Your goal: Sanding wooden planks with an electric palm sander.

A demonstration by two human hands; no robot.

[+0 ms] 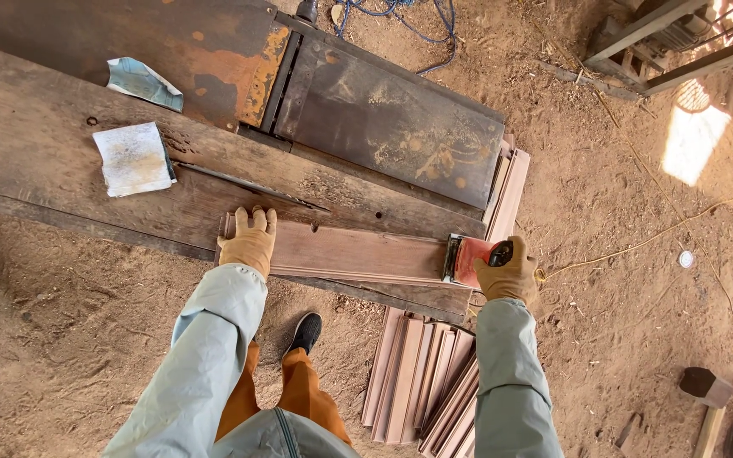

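Head view, looking down. A long, worn wooden bench [36, 153] runs across the frame on a dirt floor [621, 220]. A rusted metal plate [392, 119] lies on its far side. On the near edge of the bench lies a reddish board [354, 252], lengthwise. The left hand [249, 242], in a tan glove, lies flat on the board's left end with fingers spread, pressing down. The right hand [511, 273], also gloved, is closed around the black grip of a red sander [471, 259], which sits on the board's right end. Below the bench, a stack of similar boards [426, 382] lies on the floor; more boards [509, 195] lean beside the plate. Two sheets of sandpaper [133, 159] lie on the bench at left. A blue cable [400, 17] trails at top. A dark shoe [305, 332] shows between the sleeves.
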